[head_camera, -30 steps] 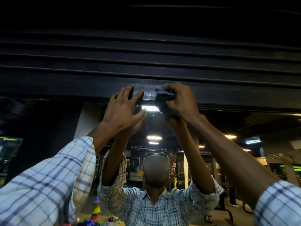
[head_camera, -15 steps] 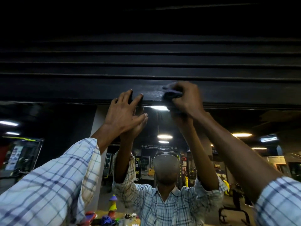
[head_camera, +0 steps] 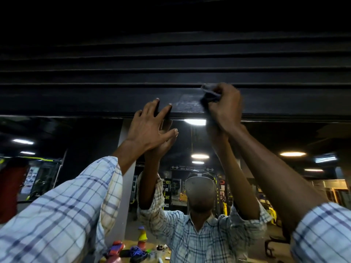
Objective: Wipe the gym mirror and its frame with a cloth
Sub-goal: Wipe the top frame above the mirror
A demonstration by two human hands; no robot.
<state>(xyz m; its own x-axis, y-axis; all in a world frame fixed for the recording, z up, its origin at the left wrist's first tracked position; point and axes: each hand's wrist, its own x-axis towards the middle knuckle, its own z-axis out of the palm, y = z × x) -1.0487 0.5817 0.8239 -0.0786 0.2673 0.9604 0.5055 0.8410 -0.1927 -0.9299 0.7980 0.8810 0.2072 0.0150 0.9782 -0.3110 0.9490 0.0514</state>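
Against the frame (head_camera: 95, 99), the right hand (head_camera: 226, 109) has worked the cloth (head_camera: 209, 92) upward.

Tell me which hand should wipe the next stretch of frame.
Right. The right hand grips the cloth against the frame. The left hand lies open on the frame's lower edge, holding no cloth.
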